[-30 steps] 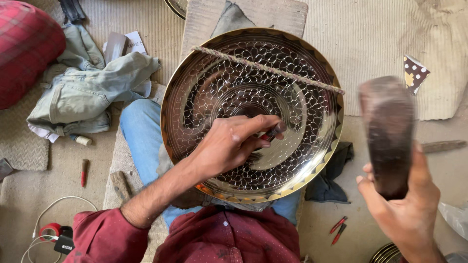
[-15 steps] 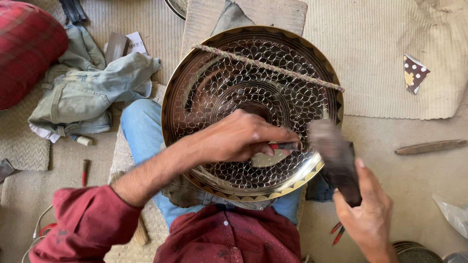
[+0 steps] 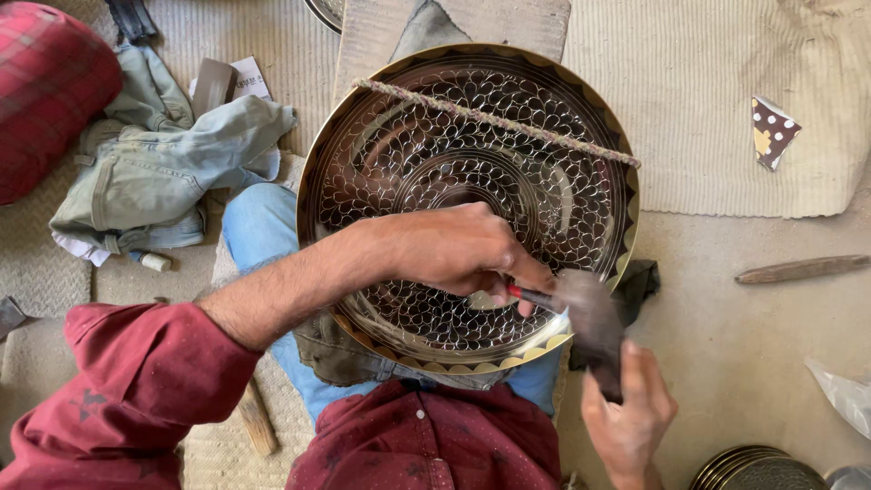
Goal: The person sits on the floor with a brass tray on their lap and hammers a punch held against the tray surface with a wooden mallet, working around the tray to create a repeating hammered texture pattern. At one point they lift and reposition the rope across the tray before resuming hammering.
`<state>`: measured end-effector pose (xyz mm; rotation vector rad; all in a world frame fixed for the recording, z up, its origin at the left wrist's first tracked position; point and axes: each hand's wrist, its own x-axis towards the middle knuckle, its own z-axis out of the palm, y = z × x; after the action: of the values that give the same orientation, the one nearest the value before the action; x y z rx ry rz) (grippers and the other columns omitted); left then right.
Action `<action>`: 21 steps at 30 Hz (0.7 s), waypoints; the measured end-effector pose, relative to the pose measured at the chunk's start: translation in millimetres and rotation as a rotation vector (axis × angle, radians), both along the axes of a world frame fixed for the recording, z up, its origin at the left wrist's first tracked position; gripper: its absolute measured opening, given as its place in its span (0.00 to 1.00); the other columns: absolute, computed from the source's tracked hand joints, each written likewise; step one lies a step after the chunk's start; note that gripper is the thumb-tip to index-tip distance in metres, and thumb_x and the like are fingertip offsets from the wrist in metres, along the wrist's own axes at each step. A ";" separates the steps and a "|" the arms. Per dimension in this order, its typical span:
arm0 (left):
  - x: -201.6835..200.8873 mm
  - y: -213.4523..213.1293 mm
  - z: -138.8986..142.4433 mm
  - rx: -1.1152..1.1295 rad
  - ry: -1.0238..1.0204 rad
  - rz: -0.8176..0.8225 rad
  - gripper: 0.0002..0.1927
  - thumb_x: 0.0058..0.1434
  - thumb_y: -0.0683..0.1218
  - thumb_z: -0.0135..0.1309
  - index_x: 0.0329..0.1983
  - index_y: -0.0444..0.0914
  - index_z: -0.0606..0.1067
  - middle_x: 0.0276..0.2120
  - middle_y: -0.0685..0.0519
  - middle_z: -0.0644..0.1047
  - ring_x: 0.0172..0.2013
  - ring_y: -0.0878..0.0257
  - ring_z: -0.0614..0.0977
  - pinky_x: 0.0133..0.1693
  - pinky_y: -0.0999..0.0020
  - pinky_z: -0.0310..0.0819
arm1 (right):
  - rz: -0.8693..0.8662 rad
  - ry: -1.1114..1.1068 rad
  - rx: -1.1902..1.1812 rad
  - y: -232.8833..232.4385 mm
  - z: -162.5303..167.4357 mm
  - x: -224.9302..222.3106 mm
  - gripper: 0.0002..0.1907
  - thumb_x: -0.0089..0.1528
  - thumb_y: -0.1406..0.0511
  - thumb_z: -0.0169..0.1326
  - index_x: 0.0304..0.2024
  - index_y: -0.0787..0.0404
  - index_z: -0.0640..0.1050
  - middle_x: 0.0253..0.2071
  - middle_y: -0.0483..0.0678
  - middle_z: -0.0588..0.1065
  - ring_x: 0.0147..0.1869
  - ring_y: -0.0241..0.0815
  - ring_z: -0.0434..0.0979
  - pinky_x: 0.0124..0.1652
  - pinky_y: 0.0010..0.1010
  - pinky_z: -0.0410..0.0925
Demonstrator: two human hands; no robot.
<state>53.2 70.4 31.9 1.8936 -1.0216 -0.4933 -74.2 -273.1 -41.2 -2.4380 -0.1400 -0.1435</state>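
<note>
A large round brass tray (image 3: 426, 163), its surface chased all over with scale-like petals, rests tilted on the seated person's lap, apparently so the lower rim sits within easy reach, while a braided cord (image 3: 494, 121) stretches across its upper half. The left hand (image 3: 458, 249) is clenched around a slim red-handled punch (image 3: 535, 297), pressing its tip to the tray's lower right edge. Just beside it the right hand (image 3: 631, 413) grips a dark, motion-blurred hammer (image 3: 594, 322), its head against the punch's end.
</note>
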 end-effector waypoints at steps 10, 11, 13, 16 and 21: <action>-11.6 5.5 -7.0 -0.225 -0.174 0.144 0.25 0.59 0.45 0.63 0.61 0.44 0.76 0.51 0.51 0.83 0.43 0.57 0.87 0.40 0.61 0.83 | 0.126 -0.143 0.311 16.3 18.0 12.4 0.44 0.58 0.77 0.62 0.72 0.66 0.56 0.42 0.56 0.74 0.43 0.46 0.76 0.43 0.34 0.72; -14.0 5.6 -7.5 -0.210 -0.160 0.169 0.25 0.59 0.45 0.63 0.61 0.44 0.76 0.51 0.51 0.83 0.43 0.56 0.87 0.40 0.61 0.84 | 0.062 -0.050 0.518 19.8 23.4 14.1 0.46 0.60 0.77 0.61 0.76 0.63 0.53 0.41 0.53 0.73 0.42 0.43 0.75 0.44 0.31 0.72; -17.2 6.6 -8.1 -0.179 -0.162 0.217 0.25 0.59 0.44 0.63 0.61 0.45 0.76 0.52 0.52 0.82 0.43 0.57 0.87 0.40 0.62 0.84 | 0.198 -0.082 0.025 20.5 37.1 26.2 0.45 0.52 0.79 0.62 0.70 0.63 0.58 0.40 0.59 0.74 0.40 0.49 0.77 0.40 0.39 0.71; -23.8 8.1 -8.9 -0.117 -0.209 0.291 0.28 0.57 0.42 0.64 0.62 0.46 0.76 0.51 0.52 0.83 0.41 0.58 0.87 0.40 0.61 0.84 | 0.178 0.102 0.309 27.0 51.7 38.4 0.46 0.52 0.78 0.61 0.71 0.63 0.58 0.41 0.56 0.73 0.41 0.47 0.76 0.41 0.37 0.72; -37.1 0.5 -13.4 -0.057 -0.138 0.478 0.29 0.57 0.41 0.63 0.63 0.49 0.75 0.48 0.56 0.84 0.37 0.63 0.85 0.31 0.64 0.83 | 0.372 -0.045 -0.095 27.1 71.7 65.5 0.44 0.51 0.77 0.61 0.70 0.60 0.62 0.42 0.58 0.76 0.40 0.51 0.78 0.40 0.41 0.73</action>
<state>16.1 70.9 18.4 2.0540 -0.6245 -0.0565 -8.8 -246.0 30.5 -2.4548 -0.6277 -0.0252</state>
